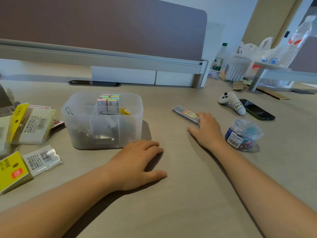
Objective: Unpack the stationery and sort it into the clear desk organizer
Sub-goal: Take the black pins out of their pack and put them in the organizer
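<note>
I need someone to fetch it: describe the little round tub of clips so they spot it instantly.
Start at the clear desk organizer, then look past the right hand. Just right of that wrist stands the round clear tub, the only jar there, with a blue label and colourful clips inside.

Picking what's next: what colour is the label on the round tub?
Blue, on the round tub, head view.

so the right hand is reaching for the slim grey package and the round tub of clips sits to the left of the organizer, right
Not quite. In the head view the round tub of clips sits right of the clear organizer, beside the right wrist, not left. The rest holds: the right hand reaches to the slim grey package, fingertips at its near end.
</note>
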`<state>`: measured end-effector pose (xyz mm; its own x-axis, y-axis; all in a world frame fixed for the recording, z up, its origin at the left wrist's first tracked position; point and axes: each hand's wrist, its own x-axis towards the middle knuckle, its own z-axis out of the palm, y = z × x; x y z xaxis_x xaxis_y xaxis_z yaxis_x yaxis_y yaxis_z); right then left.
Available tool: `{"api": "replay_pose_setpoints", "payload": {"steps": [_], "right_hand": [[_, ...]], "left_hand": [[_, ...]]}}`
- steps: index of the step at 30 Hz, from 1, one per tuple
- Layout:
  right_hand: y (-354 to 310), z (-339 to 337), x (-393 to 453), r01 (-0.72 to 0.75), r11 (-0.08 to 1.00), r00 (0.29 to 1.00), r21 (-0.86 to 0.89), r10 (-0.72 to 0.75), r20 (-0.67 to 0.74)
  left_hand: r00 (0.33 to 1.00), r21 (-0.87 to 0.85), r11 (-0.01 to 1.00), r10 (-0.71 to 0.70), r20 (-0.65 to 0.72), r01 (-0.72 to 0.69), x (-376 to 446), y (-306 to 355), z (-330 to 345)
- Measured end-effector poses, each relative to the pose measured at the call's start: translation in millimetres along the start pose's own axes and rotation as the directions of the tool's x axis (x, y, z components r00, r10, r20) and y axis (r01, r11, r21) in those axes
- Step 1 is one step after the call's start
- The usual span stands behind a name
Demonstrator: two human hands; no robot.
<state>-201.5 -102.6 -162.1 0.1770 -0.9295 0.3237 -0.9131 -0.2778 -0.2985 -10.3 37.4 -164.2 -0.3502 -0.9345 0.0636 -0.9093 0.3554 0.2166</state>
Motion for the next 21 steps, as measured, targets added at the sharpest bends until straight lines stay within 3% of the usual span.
{"api": "replay_pose_setpoints", "payload": {"steps": [6, 11, 14, 18, 21], "right_hand": [[3, -5, 0, -0.118, 0.986, 0.992, 0.114, 0.113, 0.057], [4, -10, -3, -0.089, 0.969, 0.996, 0.230, 0.087, 0.019], [1, -17, -12, -0.112, 0.912, 0.992, 0.395, 0.123, 0.000], [-10, -41, -46, -0.089, 0.803, 0.994, 0.589, 0.105, 0.008], [-15, -55, -83, -0.112, 0.629, 0.993, 0.769, 0.052, 0.102]], "left_hand": [[1.000, -0.022, 1.000, -0.006, -0.010, 0.006, -3, 2, 0], [0.999, -0.028, 1.000, -0.013, -0.032, 0.012, -3, 4, -2], [0.998, -0.058, 0.998, -0.015, -0.065, 0.011, -4, 4, -1], [0.980, -0.252, 0.968, -0.070, -0.186, 0.021, -11, 5, -2], [0.934, -0.489, 0.871, -0.213, -0.286, 0.049, -18, 13, -7]]}}
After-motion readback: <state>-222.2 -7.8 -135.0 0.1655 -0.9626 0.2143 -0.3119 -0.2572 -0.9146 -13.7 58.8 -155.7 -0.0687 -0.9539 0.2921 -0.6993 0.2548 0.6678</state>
